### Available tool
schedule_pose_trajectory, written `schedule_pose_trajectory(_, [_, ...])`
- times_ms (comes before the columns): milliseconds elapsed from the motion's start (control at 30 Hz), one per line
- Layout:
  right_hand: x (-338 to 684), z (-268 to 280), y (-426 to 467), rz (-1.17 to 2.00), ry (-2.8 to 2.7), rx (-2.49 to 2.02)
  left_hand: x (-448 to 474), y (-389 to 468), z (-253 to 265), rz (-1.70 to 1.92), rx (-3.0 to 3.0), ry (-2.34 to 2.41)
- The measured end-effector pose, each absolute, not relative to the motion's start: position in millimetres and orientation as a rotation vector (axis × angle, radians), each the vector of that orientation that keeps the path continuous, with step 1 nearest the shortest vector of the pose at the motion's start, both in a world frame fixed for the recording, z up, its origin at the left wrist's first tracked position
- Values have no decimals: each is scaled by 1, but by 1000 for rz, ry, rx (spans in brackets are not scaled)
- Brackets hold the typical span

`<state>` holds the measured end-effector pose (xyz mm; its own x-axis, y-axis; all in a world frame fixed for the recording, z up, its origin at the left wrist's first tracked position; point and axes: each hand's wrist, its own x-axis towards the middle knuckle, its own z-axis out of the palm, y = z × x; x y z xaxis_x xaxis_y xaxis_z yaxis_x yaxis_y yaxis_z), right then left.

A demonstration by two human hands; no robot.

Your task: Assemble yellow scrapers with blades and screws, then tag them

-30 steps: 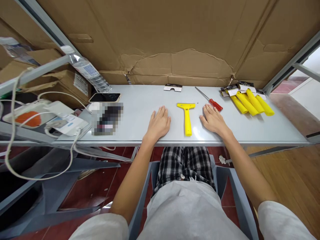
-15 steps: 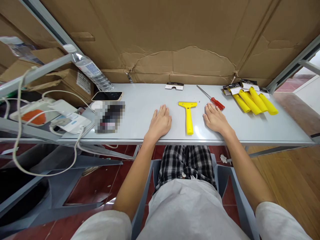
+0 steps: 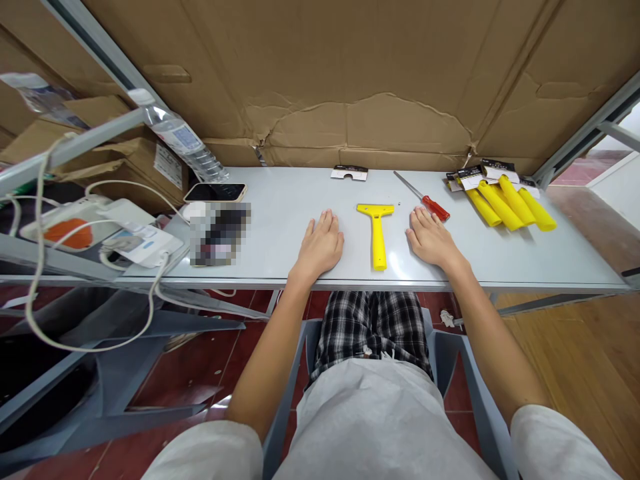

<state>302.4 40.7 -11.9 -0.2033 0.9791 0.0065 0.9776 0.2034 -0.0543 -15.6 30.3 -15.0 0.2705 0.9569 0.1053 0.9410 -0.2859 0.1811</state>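
Observation:
My left hand (image 3: 321,245) lies flat on the grey tabletop (image 3: 280,200), fingers stretched out, holding nothing. On the other side, my right hand (image 3: 431,238) also rests palm down with its fingers extended. Between the two hands lies a yellow scraper (image 3: 379,240), its wide head pointing away from me and its handle towards me; neither hand touches it. Just beyond my right fingers is a screwdriver (image 3: 434,207) with a red handle, its shaft pointing back and to the left. A tiny dark piece (image 3: 399,203) lies near the scraper's head.
Several yellow handles (image 3: 509,205) with card tags lie at the right. A black-and-white card (image 3: 349,173) sits at the back. Leftward are a phone (image 3: 216,193), a plastic bottle (image 3: 183,137), a power strip (image 3: 140,243) and loose white cables. A cardboard wall (image 3: 350,73) closes the back.

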Motion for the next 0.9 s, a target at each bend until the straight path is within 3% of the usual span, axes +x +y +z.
schedule_pose_trajectory(900, [302, -9, 40, 33, -2440, -1991, -13, 29, -9, 258, 2427, 1846])
